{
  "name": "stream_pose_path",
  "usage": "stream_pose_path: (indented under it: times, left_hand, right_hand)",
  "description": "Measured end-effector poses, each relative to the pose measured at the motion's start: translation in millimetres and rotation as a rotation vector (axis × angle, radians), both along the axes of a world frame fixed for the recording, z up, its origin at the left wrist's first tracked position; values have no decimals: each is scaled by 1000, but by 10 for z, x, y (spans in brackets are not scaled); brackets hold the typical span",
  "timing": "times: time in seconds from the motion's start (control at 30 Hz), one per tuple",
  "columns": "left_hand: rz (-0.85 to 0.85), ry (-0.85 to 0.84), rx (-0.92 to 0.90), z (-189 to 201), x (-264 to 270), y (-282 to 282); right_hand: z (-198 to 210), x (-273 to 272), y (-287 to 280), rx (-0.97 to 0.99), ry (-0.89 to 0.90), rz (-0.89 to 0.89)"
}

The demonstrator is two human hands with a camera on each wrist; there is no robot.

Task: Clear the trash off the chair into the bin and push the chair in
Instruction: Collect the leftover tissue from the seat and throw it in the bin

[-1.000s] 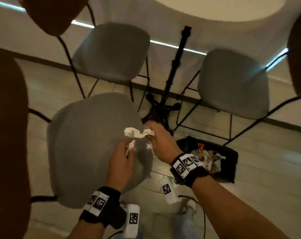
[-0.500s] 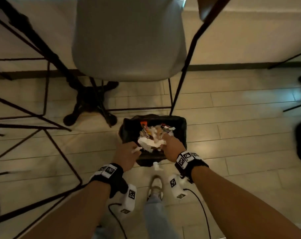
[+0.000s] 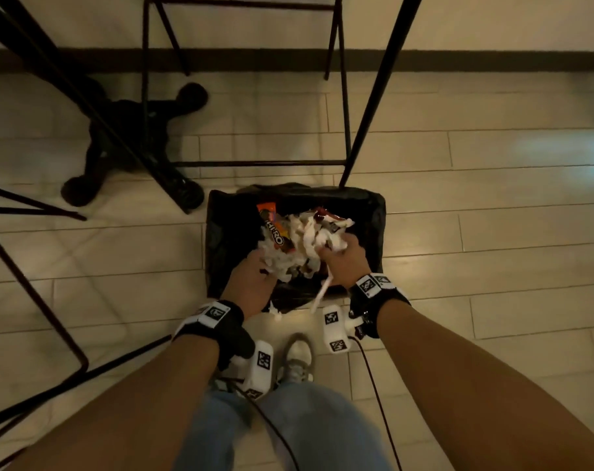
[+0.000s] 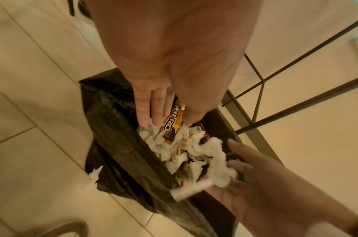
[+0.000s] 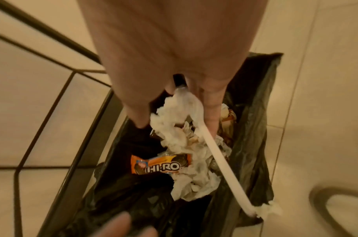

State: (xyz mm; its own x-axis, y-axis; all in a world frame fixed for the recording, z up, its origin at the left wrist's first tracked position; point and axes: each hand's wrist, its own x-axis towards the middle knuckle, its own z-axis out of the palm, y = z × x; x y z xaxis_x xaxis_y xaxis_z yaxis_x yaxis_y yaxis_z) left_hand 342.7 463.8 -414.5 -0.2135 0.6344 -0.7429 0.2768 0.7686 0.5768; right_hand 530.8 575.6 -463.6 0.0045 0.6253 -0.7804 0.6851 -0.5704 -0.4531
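The black-lined bin [image 3: 373, 212] stands on the floor in front of my feet. It holds crumpled white tissues [image 3: 306, 246] and an orange snack wrapper [image 3: 273, 229]. Both hands reach into it. My left hand [image 3: 255, 273] points straight fingers [image 4: 149, 112] down onto the tissues beside the wrapper [image 4: 171, 126]. My right hand [image 3: 336, 249] has spread fingers [image 4: 241, 149] against a tissue wad [image 4: 214, 154]. A white strip [image 5: 214, 152] runs from between the right fingers to the bin's near rim. The chair seat is out of view.
Black chair legs [image 3: 373, 107] and a floor bar [image 3: 255, 163] stand just behind the bin. A black table base [image 3: 132, 130] sits at the left. A tissue scrap [image 3: 276, 313] lies on the floor by the bin's near edge. My shoe [image 3: 297, 358] is below it.
Both hands carried the tissue from above the grey chair seat down to the bin. They now sit lower among the trash with their fingers spread.
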Motion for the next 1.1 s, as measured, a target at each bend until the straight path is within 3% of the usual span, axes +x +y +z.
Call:
stream_pose_path:
  times: [0.1,0.17,0.3,0.43,0.57,0.7,0.8,0.97,1.1]
  left_hand:
    - [-20,37,-28,41,66,-248]
    - [-98,50,-58,74,105,-451]
    - [-404,86,-175,-104,231,-825]
    - [-610,170,-277,-744,261,-1082]
    - [-788,241,-256,-1720,228,-1136]
    - [-1010,306,-198,-2662,233,-1165]
    - [-1039,379,-61,-3058,321,-1296]
    - [-924,462,53,-3005,509,-1404]
    - [-899,445,41,-2504,496,-1310]
  right_hand:
    - [17,47,-81,-57,160,-326]
    - [226,51,-170,-58,177,-305]
    - [616,43,-459,-72,124,49]
    - [590,1,-690,34,127,518]
    - [189,-33,-888,144,153,682]
    - [-423,-33,-1203,17,63,974]
    - [-843,78,-1461,-135,13,1075]
    - [-944,155,-1541,-161,-52,1079]
    - [-724,175,-1322,-141,-97,1029]
